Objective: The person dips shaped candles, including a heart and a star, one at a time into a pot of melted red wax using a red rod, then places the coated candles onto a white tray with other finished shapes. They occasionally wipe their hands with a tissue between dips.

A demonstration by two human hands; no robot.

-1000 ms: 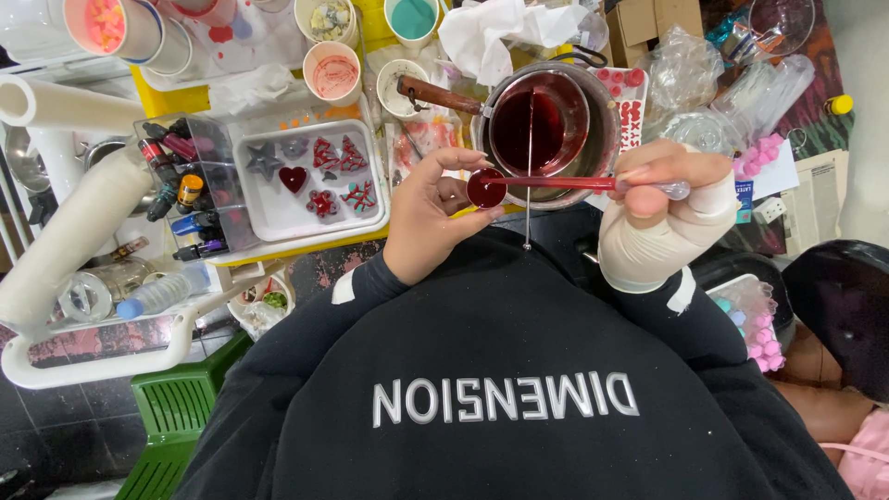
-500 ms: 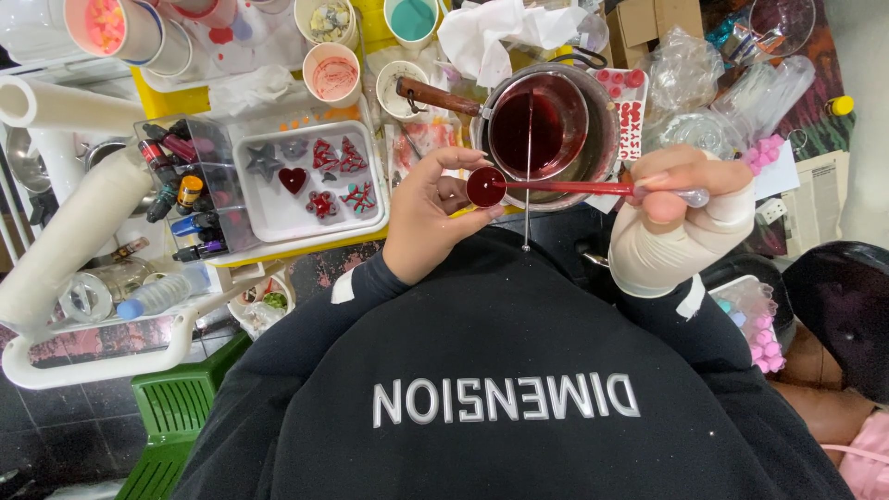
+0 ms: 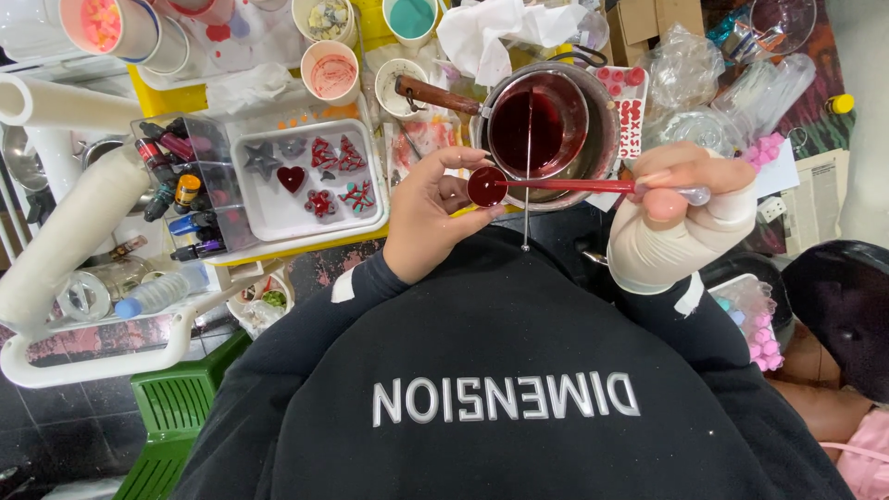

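Note:
My right hand [image 3: 681, 181], its wrist wrapped in a pale bandage, pinches the long red handle of a small measuring spoon [image 3: 487, 186]. The spoon's round bowl is full of dark red liquid. My left hand [image 3: 428, 215] is cupped under and around that bowl, fingers apart, fingertips close to its rim; I cannot tell whether they touch it. Just behind the spoon stands a metal pot [image 3: 600, 139] of dark red liquid with a wooden handle. A thin straight wire [image 3: 527, 199] hangs in front of the pot.
A white tray [image 3: 278, 218] with red heart, star and tree shapes lies at the left, beside a clear box of small bottles [image 3: 181, 190]. Cups [image 3: 331, 72], crumpled tissue [image 3: 491, 28], plastic bags and pink pieces [image 3: 767, 148] crowd the table. A green stool [image 3: 171, 412] stands below.
The spoon and both hands stay nearly in place in front of the pot; my right hand has shifted slightly along the handle.

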